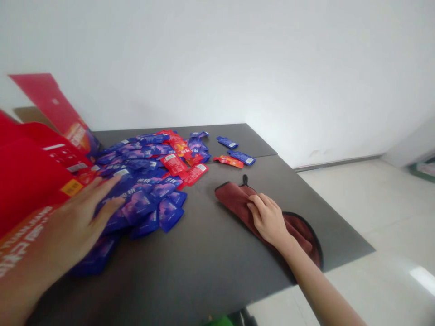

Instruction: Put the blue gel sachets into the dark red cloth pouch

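Note:
My right hand (268,220) has its fingers curled on a brown cloth (232,195) with dark edging and a small black loop. The cloth lies partly folded near the table's right edge. My left hand (76,222), a little blurred, reaches over a heap of blue sachets (141,203), thumb and fingers stretched apart. Its fingertips rest at the heap's left side, beside a red box (27,167); nothing shows in its grasp. Several red sachets (174,164) lie among the blue ones.
Two loose blue sachets (242,157) and an orange-red sachet (229,161) lie apart on the grey table (200,253). A red carton flap (56,102) stands up at the left. Behind the table rises a white wall (217,59); pale floor (356,194) shows at the right.

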The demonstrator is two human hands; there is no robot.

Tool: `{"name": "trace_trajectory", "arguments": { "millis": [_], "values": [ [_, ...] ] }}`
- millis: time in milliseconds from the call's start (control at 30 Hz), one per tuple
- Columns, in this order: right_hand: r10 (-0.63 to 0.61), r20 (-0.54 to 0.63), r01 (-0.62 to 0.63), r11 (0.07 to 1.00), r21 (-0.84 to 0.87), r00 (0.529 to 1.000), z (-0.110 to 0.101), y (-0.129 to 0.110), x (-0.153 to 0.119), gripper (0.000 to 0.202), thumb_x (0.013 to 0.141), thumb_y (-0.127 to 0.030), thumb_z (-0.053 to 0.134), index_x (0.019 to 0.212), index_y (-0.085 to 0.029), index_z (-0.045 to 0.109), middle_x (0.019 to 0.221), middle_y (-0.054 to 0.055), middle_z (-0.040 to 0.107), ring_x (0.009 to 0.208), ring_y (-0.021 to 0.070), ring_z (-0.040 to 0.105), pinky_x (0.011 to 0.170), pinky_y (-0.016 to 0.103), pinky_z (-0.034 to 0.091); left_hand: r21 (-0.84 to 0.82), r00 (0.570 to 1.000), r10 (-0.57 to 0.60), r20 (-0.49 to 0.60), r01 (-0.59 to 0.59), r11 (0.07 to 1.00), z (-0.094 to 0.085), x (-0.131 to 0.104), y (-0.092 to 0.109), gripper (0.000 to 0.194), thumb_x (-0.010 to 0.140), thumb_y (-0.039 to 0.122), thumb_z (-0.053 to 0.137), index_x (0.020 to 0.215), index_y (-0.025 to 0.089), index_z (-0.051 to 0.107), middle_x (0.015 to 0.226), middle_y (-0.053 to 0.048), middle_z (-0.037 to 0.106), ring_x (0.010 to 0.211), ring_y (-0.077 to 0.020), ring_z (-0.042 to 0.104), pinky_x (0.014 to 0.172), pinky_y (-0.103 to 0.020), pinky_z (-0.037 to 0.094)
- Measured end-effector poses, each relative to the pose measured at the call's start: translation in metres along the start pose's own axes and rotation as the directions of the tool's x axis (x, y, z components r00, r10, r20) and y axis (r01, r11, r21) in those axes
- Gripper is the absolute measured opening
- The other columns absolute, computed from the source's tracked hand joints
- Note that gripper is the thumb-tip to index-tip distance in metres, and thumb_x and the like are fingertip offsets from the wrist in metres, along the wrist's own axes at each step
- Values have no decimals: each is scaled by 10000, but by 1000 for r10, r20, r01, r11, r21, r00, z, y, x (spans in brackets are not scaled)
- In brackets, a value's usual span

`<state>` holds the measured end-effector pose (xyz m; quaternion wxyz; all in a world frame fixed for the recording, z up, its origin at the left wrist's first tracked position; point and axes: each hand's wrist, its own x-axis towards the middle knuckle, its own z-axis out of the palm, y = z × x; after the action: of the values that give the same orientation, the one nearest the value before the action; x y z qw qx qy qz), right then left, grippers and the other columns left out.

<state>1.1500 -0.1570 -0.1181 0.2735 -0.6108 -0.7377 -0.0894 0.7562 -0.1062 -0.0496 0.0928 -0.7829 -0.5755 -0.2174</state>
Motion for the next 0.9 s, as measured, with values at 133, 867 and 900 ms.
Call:
{"name": "trace_trajectory", "arguments": {
  "millis": [133,867,900],
  "values": [
    [4,15,-5,1000,18,1000,-1,-1,0,211,918,-247,359,923,-178,558,845,50,576,749,168,514,717,285,393,41,980,-17,200,9,999,46,36,18,613,883,447,298,1363,68,336,1415,-229,341,1339,-385,216,997,-586,309],
    [47,-50,-40,991,131,998,-2,4,-8,185,904,-203,379,946,-196,559,856,58,568,751,168,500,668,302,405,219,872,-24,488,-96,971,145,289,133,345,891,392,447,1045,114,581,1105,-75,589,958,-185,588,850,-387,475],
    [49,-43,-42,990,137,998,-2,4,-8,188,902,-198,378,953,-199,559,857,59,566,749,169,495,663,303,402,222,871,-19,491,-105,969,150,292,132,335,888,383,458,1053,117,576,1104,-76,586,953,-185,588,839,-386,480]
  ]
}}
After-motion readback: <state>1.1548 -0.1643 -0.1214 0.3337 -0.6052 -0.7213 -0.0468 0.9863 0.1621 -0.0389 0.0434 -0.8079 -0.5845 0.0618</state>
